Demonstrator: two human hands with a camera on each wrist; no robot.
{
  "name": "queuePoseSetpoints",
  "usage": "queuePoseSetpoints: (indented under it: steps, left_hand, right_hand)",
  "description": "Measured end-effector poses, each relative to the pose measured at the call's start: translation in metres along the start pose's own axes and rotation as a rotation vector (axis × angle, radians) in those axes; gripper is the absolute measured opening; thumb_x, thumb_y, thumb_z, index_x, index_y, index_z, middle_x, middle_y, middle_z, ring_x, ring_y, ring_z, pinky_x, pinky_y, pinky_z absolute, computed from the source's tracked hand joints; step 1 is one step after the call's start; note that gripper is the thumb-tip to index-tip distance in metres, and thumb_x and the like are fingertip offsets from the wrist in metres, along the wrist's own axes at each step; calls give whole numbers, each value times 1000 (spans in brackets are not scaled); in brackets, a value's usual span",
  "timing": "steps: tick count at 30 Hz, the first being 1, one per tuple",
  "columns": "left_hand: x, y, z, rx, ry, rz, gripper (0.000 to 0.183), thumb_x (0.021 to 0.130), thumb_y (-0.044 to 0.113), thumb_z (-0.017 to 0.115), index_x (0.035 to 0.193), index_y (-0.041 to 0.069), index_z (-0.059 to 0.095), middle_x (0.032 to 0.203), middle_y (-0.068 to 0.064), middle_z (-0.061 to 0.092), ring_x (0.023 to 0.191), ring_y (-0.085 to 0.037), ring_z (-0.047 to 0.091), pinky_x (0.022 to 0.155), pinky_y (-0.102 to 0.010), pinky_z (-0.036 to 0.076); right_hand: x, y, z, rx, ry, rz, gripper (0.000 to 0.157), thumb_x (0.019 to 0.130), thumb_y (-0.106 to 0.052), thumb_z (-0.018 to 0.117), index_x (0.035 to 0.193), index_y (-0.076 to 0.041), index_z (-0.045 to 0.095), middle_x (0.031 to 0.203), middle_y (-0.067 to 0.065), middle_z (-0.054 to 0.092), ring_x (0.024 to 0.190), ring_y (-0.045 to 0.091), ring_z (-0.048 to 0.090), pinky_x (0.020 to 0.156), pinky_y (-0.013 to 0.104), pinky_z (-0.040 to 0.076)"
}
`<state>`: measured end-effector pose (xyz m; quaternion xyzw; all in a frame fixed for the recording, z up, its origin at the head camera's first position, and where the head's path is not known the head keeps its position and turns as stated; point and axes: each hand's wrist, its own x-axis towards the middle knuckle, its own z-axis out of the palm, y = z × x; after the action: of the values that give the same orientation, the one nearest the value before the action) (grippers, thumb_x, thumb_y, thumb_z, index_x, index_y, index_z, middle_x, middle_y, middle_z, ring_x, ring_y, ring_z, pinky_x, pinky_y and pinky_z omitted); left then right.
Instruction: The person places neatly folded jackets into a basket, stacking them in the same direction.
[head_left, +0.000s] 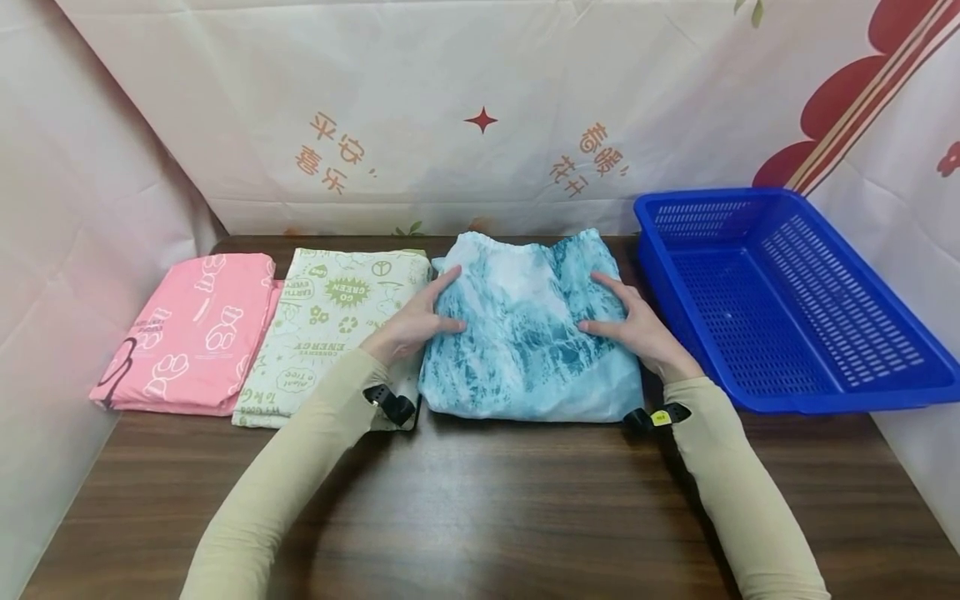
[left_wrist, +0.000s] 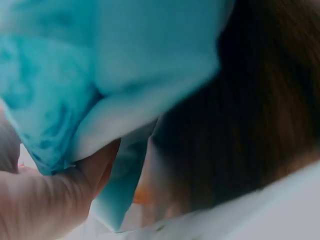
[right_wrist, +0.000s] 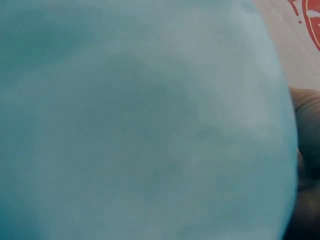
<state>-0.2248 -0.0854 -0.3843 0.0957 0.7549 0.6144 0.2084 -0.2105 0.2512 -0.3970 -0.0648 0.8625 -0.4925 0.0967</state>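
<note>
Blue-and-white folded cloth (head_left: pixel 517 367) sits at the centre of my view, above the bench (head_left: pixel 487 517); I cannot tell whether its underside touches. My left hand (head_left: pixel 408 327) grips it at its 9 o'clock edge, my right hand (head_left: pixel 641 333) at 3 o'clock. Thumb and forefinger of each show spread apart on the top face (remaining fingers mostly hidden). Green-printed folded cloth (head_left: pixel 337 308) lies just beside it at 9 o'clock, pink folded cloth (head_left: pixel 202 342) beyond that. Blue basket (head_left: pixel 671 308) stands at 3 o'clock.
</note>
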Motion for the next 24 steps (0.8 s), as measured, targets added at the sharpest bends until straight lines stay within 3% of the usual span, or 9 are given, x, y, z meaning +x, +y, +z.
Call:
queuePoseSetpoints:
  steps: [6, 15, 20, 24]
  left_hand:
    - [-6, 10, -3, 105, 17, 30, 88, 87, -6, 66, 156, 20, 19, 160, -2, 9, 145, -19, 5, 115, -37, 8]
    - [-13, 19, -16, 80, -19, 50, 89, 87, -3, 67, 156, 21, 17, 161, -4, 5, 145, -22, 4, 115, -39, 11]
    - [-14, 23, -20, 62, -32, 80, 87, 88, -3, 66, 156, 19, 17, 161, -5, 5, 145, -21, 5, 115, -37, 12]
    - [-15, 26, -22, 43, -30, 98, 84, 88, -4, 64, 156, 20, 19, 160, -6, 5, 145, -22, 7, 114, -37, 13]
  right_hand:
    - [-2, -11, -2, -77, -3, -39, 91, 85, -27, 76, 156, -21, 19, 142, 23, 20, 132, 40, 20, 105, 62, 20]
    - [-12, -42, -8, -203, -31, -74, 95, 86, -30, 75, 157, -20, 13, 126, 22, 22, 118, 37, 24, 100, 56, 27]
    - [-15, -51, -13, -173, -43, -62, 94, 87, -30, 75, 157, -23, 12, 136, 22, 17, 125, 38, 20, 101, 59, 25]
    - [-18, -54, -20, -71, -70, -29, 87, 91, -29, 69, 157, -27, 11, 145, 20, 9, 133, 38, 11, 105, 62, 19]
